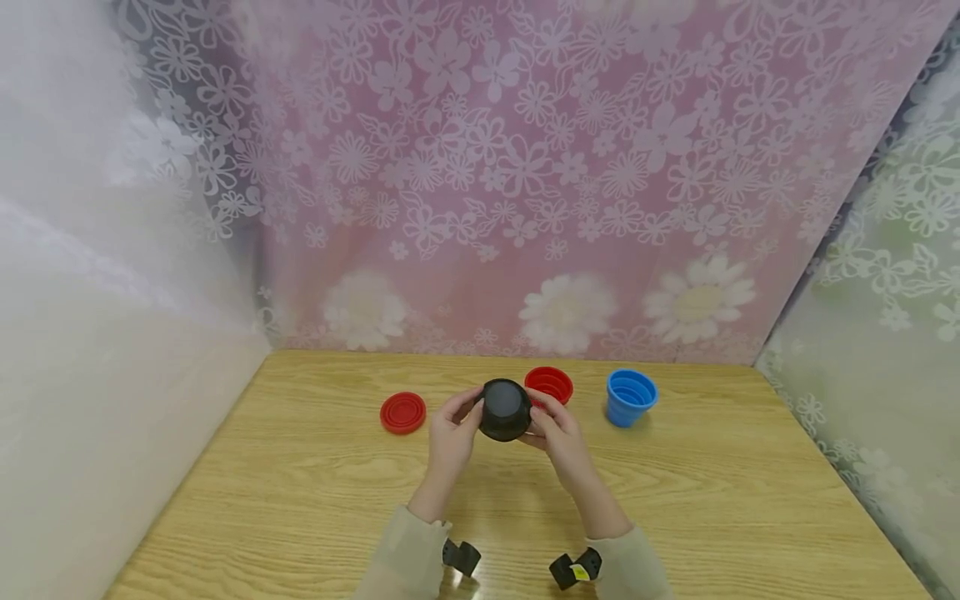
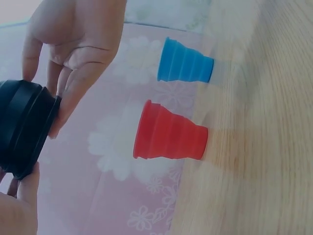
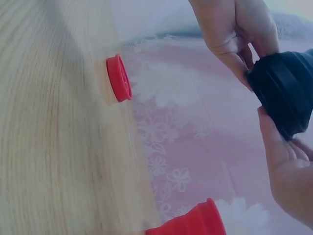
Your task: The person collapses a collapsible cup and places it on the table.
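Black ribbed rubbery cup (image 1: 504,404): inverted
Left hand (image 1: 452,433): curled fingers grip its nine o'clock side
Right hand (image 1: 560,432): likewise, three o'clock
Grip: best even

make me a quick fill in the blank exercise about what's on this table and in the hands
The held cup, between the left hand and the right hand, is coloured ____.
In the head view, the flat red disc lies to the ____ of the tall red cup.
In the head view, the rightmost cup is coloured ____.
Exactly ____ red things rest on the table.

Missing words: black; left; blue; two.
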Available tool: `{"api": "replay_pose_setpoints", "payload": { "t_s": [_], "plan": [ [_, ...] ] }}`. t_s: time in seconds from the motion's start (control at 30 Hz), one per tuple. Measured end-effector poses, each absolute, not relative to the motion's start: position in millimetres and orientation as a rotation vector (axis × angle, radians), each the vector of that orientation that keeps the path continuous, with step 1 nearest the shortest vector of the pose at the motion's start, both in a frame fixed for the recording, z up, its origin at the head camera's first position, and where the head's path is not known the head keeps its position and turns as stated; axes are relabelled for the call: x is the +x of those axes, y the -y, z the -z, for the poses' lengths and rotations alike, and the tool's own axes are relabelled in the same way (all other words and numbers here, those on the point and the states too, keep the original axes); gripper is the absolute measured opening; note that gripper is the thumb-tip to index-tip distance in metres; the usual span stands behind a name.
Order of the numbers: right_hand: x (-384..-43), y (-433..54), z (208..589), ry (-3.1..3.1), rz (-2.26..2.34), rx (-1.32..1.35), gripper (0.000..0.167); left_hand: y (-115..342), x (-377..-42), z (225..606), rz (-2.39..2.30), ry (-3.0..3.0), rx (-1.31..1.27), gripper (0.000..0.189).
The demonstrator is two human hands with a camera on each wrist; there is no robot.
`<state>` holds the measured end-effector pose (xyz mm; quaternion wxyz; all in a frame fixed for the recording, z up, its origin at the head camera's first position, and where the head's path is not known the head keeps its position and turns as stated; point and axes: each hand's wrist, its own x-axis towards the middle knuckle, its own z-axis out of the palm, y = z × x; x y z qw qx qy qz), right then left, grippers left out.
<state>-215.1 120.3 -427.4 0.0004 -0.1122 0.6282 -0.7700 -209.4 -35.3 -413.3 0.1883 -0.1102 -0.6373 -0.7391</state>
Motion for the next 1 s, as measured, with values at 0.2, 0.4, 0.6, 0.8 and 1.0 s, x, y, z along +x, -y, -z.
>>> {"api": "replay_pose_setpoints", "payload": {
  "t_s": [0.2,0.4,0.6,0.8,1.0],
  "plan": [
    [-214.4,-123.6,431.4,-1.882,2.424,-0.512,0.045,35.7,-209.6,413.3,2.119,1.791,-0.254,0.021],
    [-214.5,-119.5,432.9,-2.110,2.388,-0.477,0.040,33.2,-207.2,410.4,2.114,1.836,-0.209,0.021],
    [-215.8,-115.0,433.4,-2.223,2.392,-0.394,0.034,31.8,-205.4,411.9,2.107,1.881,-0.212,0.021],
    [-216.3,-114.6,433.4,-2.193,2.459,-0.292,0.029,32.5,-207.1,413.2,2.156,1.846,-0.217,0.018],
    [-219.4,-117.6,435.9,-2.104,2.587,-0.232,0.017,34.9,-209.6,413.6,2.250,1.771,-0.196,0.015]
  ]
}}
